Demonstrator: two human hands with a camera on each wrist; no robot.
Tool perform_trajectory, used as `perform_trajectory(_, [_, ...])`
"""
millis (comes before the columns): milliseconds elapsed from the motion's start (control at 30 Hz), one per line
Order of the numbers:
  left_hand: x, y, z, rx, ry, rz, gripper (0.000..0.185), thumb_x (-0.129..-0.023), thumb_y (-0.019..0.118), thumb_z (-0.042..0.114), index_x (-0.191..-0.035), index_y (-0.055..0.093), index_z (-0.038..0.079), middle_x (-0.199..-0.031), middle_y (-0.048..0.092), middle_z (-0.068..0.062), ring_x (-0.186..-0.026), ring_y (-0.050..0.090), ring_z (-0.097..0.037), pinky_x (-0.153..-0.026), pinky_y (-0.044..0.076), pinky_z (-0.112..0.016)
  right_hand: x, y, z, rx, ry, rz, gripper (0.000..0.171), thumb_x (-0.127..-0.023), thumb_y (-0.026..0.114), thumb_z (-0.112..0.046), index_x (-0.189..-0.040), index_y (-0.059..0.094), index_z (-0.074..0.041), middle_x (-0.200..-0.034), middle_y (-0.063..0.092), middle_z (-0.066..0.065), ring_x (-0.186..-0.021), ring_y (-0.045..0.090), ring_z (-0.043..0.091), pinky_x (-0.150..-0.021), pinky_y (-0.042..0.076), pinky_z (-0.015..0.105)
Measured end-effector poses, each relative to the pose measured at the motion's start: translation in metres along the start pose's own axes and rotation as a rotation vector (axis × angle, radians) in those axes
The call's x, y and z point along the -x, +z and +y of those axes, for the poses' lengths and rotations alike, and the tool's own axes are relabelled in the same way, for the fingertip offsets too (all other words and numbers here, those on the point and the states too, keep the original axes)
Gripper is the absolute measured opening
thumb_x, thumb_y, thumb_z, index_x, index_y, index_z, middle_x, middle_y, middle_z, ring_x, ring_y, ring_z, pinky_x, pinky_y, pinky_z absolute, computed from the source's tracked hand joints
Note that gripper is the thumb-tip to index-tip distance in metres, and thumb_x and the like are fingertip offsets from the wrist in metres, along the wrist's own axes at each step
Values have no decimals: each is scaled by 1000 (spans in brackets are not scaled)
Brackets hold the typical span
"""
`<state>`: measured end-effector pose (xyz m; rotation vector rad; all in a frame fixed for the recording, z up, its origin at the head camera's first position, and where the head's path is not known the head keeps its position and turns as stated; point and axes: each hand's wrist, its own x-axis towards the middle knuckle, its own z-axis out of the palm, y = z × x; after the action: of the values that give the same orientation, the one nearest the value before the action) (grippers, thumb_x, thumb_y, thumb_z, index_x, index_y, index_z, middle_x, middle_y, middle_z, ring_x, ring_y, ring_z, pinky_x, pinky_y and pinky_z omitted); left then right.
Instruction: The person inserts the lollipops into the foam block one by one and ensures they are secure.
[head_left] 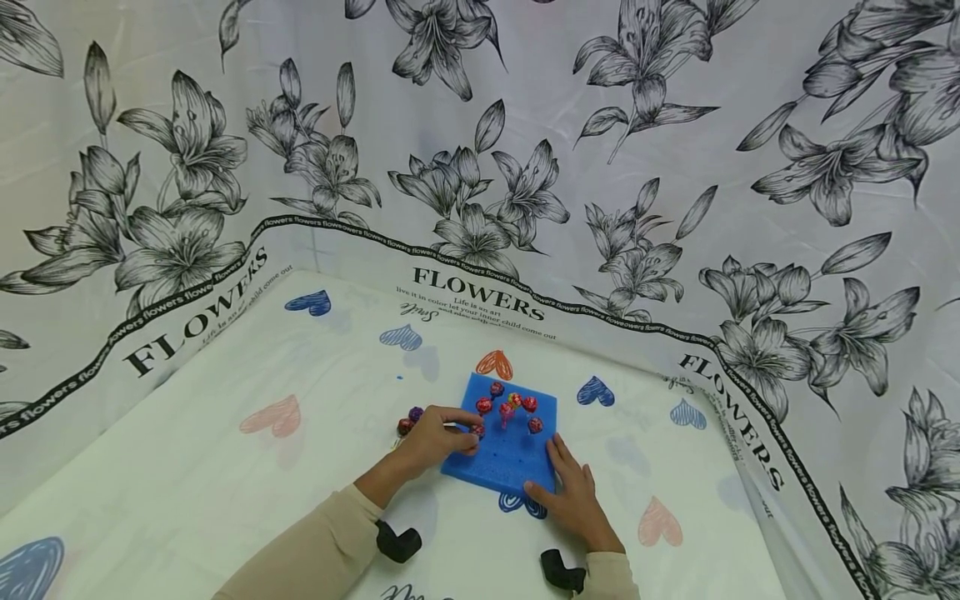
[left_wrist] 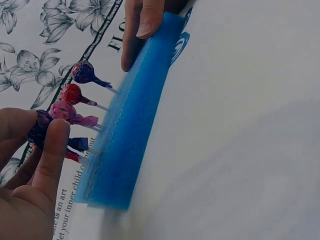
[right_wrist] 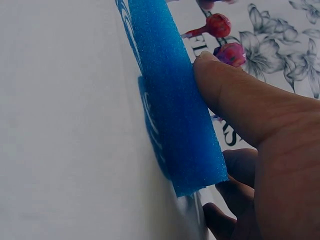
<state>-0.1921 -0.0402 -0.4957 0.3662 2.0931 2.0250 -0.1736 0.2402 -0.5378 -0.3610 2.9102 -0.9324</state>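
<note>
A blue foam block (head_left: pixel 504 442) lies flat on the table (head_left: pixel 225 483), a bit past the middle. The table has a white cloth with hearts on it. A flowered cloth wall (head_left: pixel 525 150) stands close behind the block and runs down the right side too. There is lots of bare cloth to the left and in front of the block. On the right the wall is nearer.

Lollipops (head_left: pixel 510 406) stand in the block with their sticks poked into the foam. Two more lollipops (head_left: pixel 409 419) lie on the cloth just left of the block.

The left arm comes in from the bottom in a tan sleeve and slants up to the right. The left hand (head_left: pixel 438 436) sits at the left edge of the block. Its fingers (left_wrist: pixel 52 150) are curled and pinch a purple lollipop (left_wrist: pixel 40 126), and the stick goes into the foam.

The right arm comes up from the bottom edge. The right hand (head_left: pixel 573 492) rests on the near right corner of the block. Its fingers (right_wrist: pixel 235 97) are mostly straight, lying on top of the foam and pressing it down. In the right wrist view, other fingers sit curled low beside the block's end. It holds nothing.
</note>
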Motion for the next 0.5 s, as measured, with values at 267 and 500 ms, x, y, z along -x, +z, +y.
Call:
perform_trajectory(267, [-2,-11,2,-31,29,23,36,-86,71,5,-121,64,-5,-114,63,-19,-88,67,-27,-72,56,-37,1,0,-1,4,12,1,94,-84,65,-57,-151,27,-2,-158,17,14,-141,14,40,-106,-3,64])
perform_trajectory(500, [3,-35,3,-24,49,145,34,-88,68,2,-121,64,-5,-115,62,-24,-78,65,-28,-63,55,-31,1,0,-2,-4,23,-3,95,-83,65,-57,-151,27,-3,-157,17,15,-141,13,41,-106,-4,63])
